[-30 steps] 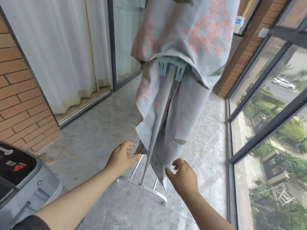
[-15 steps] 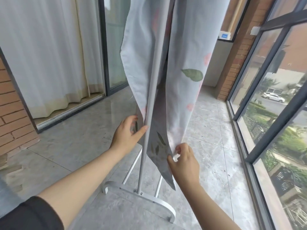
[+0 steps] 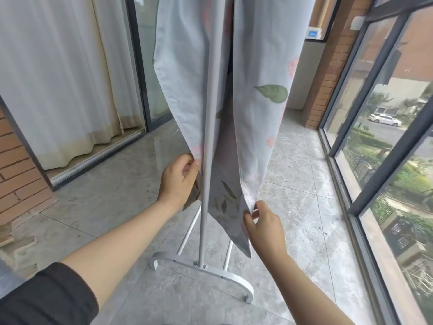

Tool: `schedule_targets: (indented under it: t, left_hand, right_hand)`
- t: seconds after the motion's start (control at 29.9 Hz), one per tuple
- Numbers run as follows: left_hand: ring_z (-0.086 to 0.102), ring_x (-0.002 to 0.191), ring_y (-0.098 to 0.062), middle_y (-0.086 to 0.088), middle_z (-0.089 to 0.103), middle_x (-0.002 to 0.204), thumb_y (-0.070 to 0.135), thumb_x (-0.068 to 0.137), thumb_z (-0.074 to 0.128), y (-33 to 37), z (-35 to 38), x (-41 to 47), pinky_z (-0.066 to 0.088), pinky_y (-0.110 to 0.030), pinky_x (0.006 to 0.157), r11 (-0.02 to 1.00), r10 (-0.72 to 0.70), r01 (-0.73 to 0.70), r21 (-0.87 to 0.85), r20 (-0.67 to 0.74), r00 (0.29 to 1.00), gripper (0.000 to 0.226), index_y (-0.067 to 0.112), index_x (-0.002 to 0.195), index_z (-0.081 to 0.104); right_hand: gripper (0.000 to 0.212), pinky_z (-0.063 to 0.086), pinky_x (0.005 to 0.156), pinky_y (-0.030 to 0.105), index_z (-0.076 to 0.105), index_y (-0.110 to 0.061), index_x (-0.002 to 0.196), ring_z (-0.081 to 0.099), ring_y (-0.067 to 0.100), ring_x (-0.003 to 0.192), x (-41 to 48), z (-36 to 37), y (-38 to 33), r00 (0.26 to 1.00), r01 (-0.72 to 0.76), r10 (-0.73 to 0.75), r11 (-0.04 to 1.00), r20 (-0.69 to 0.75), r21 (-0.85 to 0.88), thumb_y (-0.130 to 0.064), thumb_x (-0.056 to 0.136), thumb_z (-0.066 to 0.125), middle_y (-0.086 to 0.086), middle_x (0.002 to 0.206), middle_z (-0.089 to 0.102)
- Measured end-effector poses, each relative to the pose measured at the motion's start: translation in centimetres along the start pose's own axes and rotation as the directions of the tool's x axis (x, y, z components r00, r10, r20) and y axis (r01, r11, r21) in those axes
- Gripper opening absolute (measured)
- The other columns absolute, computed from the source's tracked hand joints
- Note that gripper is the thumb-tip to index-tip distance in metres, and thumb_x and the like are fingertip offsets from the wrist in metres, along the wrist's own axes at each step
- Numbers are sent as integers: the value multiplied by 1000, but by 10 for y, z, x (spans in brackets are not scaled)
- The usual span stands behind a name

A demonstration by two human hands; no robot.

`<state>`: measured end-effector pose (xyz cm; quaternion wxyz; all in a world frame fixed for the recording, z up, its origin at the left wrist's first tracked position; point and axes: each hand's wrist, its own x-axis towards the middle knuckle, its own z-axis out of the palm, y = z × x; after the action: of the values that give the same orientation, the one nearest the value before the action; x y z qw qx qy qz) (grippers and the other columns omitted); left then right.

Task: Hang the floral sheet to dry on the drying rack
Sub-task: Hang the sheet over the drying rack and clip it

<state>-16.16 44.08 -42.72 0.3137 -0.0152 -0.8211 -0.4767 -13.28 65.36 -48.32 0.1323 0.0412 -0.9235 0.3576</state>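
Now both hands point(image 3: 179, 179) point(image 3: 264, 227) pinch the floral sheet point(image 3: 257, 55) draping the drying rack point(image 3: 206, 160).

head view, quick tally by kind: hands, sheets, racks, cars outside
hands: 2 (left hand, right hand, each gripping the sheet's lower edge)
sheet: 1
rack: 1
car: 1
total: 5

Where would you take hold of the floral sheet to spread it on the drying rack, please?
On the floral sheet, pinch the free lower edges, one each side of the drying rack pole, from the near side: it hangs in two loose panels tapering down to where the left hand and right hand hold it.
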Motion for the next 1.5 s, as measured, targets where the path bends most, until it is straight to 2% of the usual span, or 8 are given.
schedule_targets:
  t: [0.13,0.4,0.63,0.84,1.07,1.24,1.37,1.5]
  left_hand:
    - [60,100,-13,-3,59,114,30,90,59,-20,-3,-9,46,-22,86,995,-82,72,73,145,986,24,16,109,60]
    - [51,116,-18,-6,49,130,28,79,74,-58,-11,-14,43,-29,98,980,-143,97,176,275,951,60,12,131,48]
    - [61,97,-11,-3,62,112,33,80,72,-54,4,-14,52,-23,84,994,-32,40,-102,79,996,42,13,115,61]
    - [65,81,-14,-3,69,90,13,81,66,-53,7,3,55,-32,77,996,28,-26,-89,22,999,5,11,86,66]
    - [55,105,-19,-5,52,120,14,72,76,-62,5,-1,49,-34,92,993,113,-115,10,135,984,54,11,121,53]
    - [50,115,-39,-12,31,142,18,63,81,-49,17,13,46,-44,92,895,-3,-182,407,413,911,93,12,139,28]
    - [55,111,-33,-12,44,136,25,76,72,-63,23,5,48,-42,89,957,-109,37,286,238,965,69,9,135,39]
    - [60,83,-28,-9,64,93,15,87,58,-64,17,0,46,-33,69,973,99,-118,199,103,990,9,9,93,62]
  right_hand:
    - [23,36,52,30,47,-13,74,53,15,62,-5,3,-1,1000,-4,4,1000,-30,-9,-26,92,53,-3,79,63]
    - [33,44,55,40,55,-4,66,56,28,58,-26,22,-6,999,-42,43,999,-33,22,-24,92,50,10,63,63]
    - [35,50,56,42,59,-10,67,61,24,56,-34,29,-14,998,-52,52,999,-36,9,-30,93,48,4,60,62]
    - [36,51,55,46,57,-10,71,63,27,55,-34,39,-19,995,-87,90,995,-53,55,-34,95,43,1,65,65]
    - [34,51,56,47,55,-10,72,63,28,56,-36,41,-15,992,-118,120,991,-40,56,-33,95,43,0,66,65]
    - [34,52,56,45,55,-10,72,63,25,56,-35,44,-17,990,-130,132,990,-40,53,-33,95,43,-5,70,66]
    - [39,51,54,45,53,-9,73,64,29,59,-34,47,-16,990,-126,128,991,-54,37,-40,92,39,7,70,65]
    - [45,50,55,45,53,-9,73,64,27,59,-36,52,-19,992,-109,112,993,-58,43,-46,91,35,7,71,65]
